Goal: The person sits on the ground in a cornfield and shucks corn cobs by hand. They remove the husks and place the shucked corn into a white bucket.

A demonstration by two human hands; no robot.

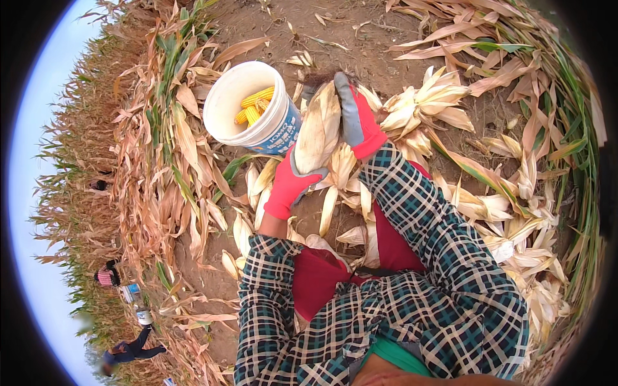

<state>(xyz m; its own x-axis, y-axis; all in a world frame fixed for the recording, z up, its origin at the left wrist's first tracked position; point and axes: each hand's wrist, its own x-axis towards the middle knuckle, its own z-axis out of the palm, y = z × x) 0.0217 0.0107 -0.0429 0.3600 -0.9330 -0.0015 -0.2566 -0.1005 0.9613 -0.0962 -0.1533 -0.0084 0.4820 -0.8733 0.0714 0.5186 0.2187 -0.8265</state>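
Observation:
An unshucked ear of corn (318, 125), in pale dry husk with dark silk at its tip, is held up in front of me. My left hand (293, 184), in a red and grey glove, closes around its lower end. My right hand (358, 118), gloved the same way, has its fingers pressed against the husk by the silk tip. Just left of the ear stands a white bucket (217, 96) with a blue printed side. Several bare yellow corn cobs (257, 101) lie inside it.
Peeled husks (430, 100) litter the soil on my right and beneath my hands. Fallen dry stalks (187, 148) lie beyond the bucket on the left. Standing corn (90, 154) fills the far left, where another person (125, 350) is near more buckets (143, 316).

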